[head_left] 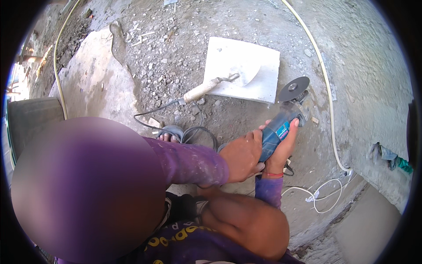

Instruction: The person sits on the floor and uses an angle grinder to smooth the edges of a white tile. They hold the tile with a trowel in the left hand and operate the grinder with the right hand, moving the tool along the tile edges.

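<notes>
An angle grinder sits in the right-centre of the view, just below and to the right of a white slab, its long axis slanting from the rear end at lower left up to the disc at upper right, so the head points away from the person. Both hands are clamped together on its body: the left hand wraps the rear from the left side, the right hand grips it from below and the right, a thin red band around that wrist. The casing is a rounded blue barrel, dusty toward the head; the disc is round, flat and dark grey, with its face turned up and a hub at its centre. The slab is smooth and roughly four-sided, and a trowel-like tool with a pale, stubby handle overlaps its edge, the handle pointing to the lower left. Coarse, crumbly grey gravel lies beyond, and a pale smooth cable curves past on the right
</notes>
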Motion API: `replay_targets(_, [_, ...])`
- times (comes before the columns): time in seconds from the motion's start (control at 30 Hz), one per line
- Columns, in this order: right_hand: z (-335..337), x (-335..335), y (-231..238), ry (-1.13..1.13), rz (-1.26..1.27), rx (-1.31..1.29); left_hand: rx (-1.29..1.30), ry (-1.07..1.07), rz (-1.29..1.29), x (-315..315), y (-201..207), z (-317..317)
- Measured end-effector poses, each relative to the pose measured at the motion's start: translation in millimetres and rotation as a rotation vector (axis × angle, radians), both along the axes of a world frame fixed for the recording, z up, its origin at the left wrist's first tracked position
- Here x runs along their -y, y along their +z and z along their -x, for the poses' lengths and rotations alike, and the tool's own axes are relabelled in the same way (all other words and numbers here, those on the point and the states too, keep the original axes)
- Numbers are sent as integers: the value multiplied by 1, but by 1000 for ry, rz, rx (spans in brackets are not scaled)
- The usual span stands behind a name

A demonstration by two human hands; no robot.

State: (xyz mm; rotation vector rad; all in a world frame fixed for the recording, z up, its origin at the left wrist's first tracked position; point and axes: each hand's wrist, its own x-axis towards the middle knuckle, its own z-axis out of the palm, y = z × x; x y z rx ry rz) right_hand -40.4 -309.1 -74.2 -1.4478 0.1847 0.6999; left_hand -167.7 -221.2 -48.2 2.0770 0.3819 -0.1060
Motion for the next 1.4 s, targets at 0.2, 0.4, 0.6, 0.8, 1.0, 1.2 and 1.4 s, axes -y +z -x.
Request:
replay_targets(0.2, [-1,-11,3,-51,-45,-184,-198,-55,88,-10,12,-7])
replay_targets(0.4, [-3,-2,-3,-43,-309,-286,-18,77,207,-11,2,-2])
replay_targets(0.6, [-17,17,5,55,-378,-220,-117,-172,322,-42,17,-9])
replay_targets(0.8, [-30,46,-1,164,-14,62,293,130,-456,-146,-36,32])
replay_targets(1.0, [-24,50,-2,170,206,314,-152,268,-250,-161,-96,61])
replay_targets(1.2, [-27,61,-4,144,251,141,-62,207,-243,-147,-81,40])
replay_targets(1.4, [-26,61,-8,217,350,288,5,57,-215,-132,-72,-2])
